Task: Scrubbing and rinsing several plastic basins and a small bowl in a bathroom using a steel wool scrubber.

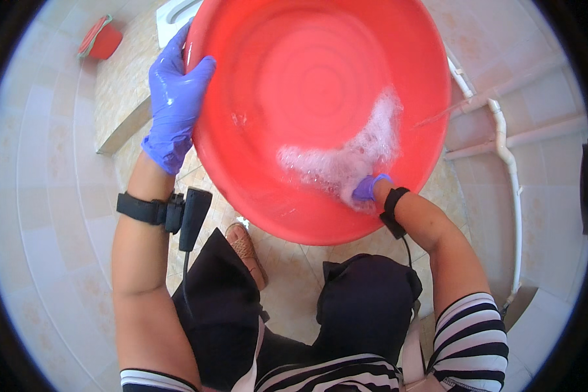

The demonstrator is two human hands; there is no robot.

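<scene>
Left hand [174, 104] gripping red basin [294, 59] rim; right hand [367, 188] (grip unclear) foam-buried.

Under me lies a beige tiled floor [287, 287] in bright daylight. Pale tiled walls [39, 196] rise around me, white plastic pipes [503, 140] run along my right, and a small red bucket [101, 39] stands far left.

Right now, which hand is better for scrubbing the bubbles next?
Probably the right hand: it is already down in the foam inside the red basin, while the left hand grips the rim.
</scene>
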